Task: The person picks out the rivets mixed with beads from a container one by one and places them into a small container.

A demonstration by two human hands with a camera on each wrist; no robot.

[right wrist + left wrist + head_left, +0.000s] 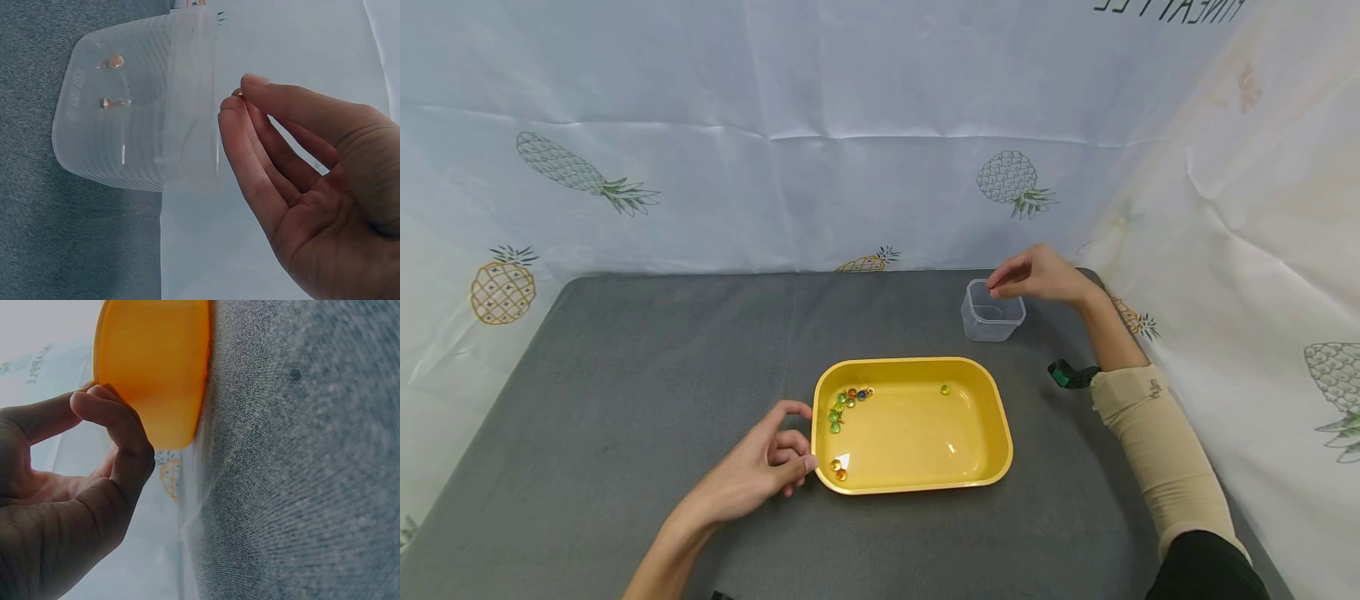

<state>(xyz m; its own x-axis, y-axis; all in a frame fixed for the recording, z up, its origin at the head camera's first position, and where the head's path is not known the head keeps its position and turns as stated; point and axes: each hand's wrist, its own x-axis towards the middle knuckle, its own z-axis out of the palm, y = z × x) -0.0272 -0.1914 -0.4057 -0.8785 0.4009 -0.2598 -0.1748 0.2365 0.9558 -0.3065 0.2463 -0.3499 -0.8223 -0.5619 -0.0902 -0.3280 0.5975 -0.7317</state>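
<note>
A shallow yellow tray [910, 486] stands on the table with several small glass marbles [834, 416] in it, green, amber and blue, mostly along its left side. My left hand [763, 471] holds the tray's left rim, thumb at the edge and fingers curled against the outer wall. Over a clear plastic box [992, 331] hovers my right hand [1037, 273]. Its thumb and fingertips pinch a tiny gold-coloured piece [240, 94], mostly hidden. Through the box wall show two small gold-coloured pieces [116, 61], one with a round head and what looks like a thin stem.
A grey cloth [685, 358] covers the table. White curtains [880, 200] printed with pineapples hang behind it and along the right side. A lone green marble [945, 389] lies in the tray's back right part. The box stands behind the tray, close to the table's back right corner.
</note>
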